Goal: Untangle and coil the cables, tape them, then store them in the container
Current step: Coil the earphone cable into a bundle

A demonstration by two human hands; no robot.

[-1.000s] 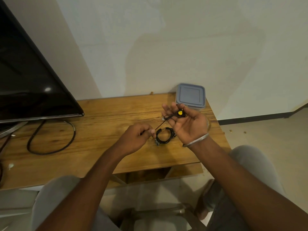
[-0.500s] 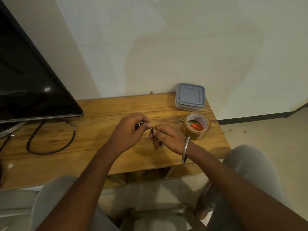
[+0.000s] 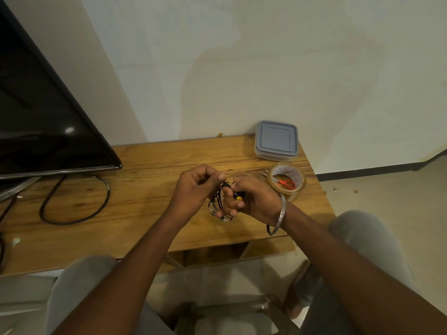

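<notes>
**Fig.** Coiling step, head view. Nearest: both hands meet low over the surface (image 3: 145, 180), front-centre. L hand (image 3: 196, 189) pinches a strand of the black cable (image 3: 217, 201) btw thumb & forefinger. R hand (image 3: 254, 199) has its fingers curled round the loops, w/ a yellow plug (image 3: 239, 197) by them. The cable is thus held by both hands. Just beyond R hand: tape (image 3: 290, 195), w/ red scissors (image 3: 286, 183) lying inside the roll. Farthest, by the wall: container (image 3: 275, 140), lid on. Judged step: coil approx. formed, not yet taped. Next move prob. needs R hand to clamp the loops alone while L hand lets go & reaches for the tape.
</notes>
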